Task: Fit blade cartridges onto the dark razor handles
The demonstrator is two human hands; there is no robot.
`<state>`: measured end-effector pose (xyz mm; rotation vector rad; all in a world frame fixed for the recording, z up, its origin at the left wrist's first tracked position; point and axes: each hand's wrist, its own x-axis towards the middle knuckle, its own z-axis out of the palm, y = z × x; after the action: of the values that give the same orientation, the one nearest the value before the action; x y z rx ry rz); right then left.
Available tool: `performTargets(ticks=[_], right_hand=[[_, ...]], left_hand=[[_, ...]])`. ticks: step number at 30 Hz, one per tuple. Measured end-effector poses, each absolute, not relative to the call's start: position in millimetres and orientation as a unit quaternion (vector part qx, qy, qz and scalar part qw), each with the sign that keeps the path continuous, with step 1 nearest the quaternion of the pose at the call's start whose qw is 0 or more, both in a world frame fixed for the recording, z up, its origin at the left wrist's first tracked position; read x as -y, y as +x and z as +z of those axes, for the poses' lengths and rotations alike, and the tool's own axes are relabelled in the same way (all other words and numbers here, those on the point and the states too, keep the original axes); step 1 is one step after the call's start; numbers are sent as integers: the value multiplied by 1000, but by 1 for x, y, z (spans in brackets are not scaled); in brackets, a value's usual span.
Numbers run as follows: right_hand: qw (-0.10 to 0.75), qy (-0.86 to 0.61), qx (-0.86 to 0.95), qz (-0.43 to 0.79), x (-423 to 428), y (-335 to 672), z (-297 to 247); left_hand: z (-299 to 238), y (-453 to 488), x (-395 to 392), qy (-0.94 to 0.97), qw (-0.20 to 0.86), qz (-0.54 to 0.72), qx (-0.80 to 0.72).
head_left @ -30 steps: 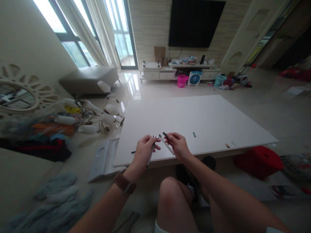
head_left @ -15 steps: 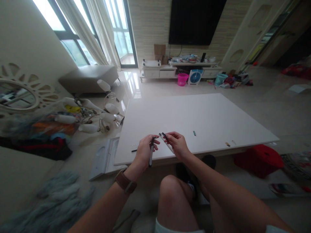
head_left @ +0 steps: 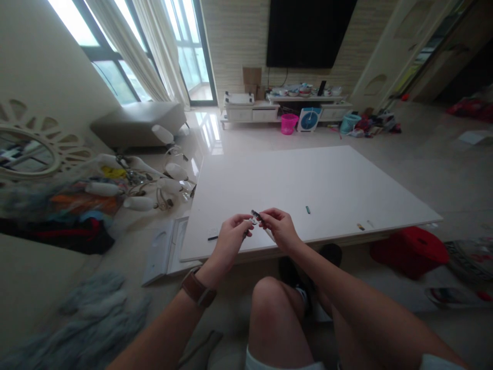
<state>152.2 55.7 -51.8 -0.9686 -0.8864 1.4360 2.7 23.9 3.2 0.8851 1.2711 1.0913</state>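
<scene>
Both of my hands meet above the near edge of a white tabletop. My right hand pinches a slim black-and-silver piece, whose exact kind I cannot make out. A pale, narrow length shows below those fingers. My left hand is closed, its fingertips touching or nearly touching the near end of that piece. Something dark and small shows under the left fingers, mostly hidden. A thin black strip lies left of my left hand. To the right lie a small dark green piece and a small brownish piece.
Left of the table, a lamp with several white shades lies by bagged items. A red stool stands at the table's right near side. My knee is below the near edge. A pink basket stands by the TV cabinet.
The dark-and-silver strip that hung below my left hand is now mostly out of sight. My left fingers have closed in toward the piece in my right hand, which stays nearly in place.
</scene>
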Motion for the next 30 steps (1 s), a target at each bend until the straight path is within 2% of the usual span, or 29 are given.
performTargets(ticks=[30], right_hand=[[541,-379,389,642,-49,153,-45]], left_hand=[[-4,1,-23,423,582,475,-507]])
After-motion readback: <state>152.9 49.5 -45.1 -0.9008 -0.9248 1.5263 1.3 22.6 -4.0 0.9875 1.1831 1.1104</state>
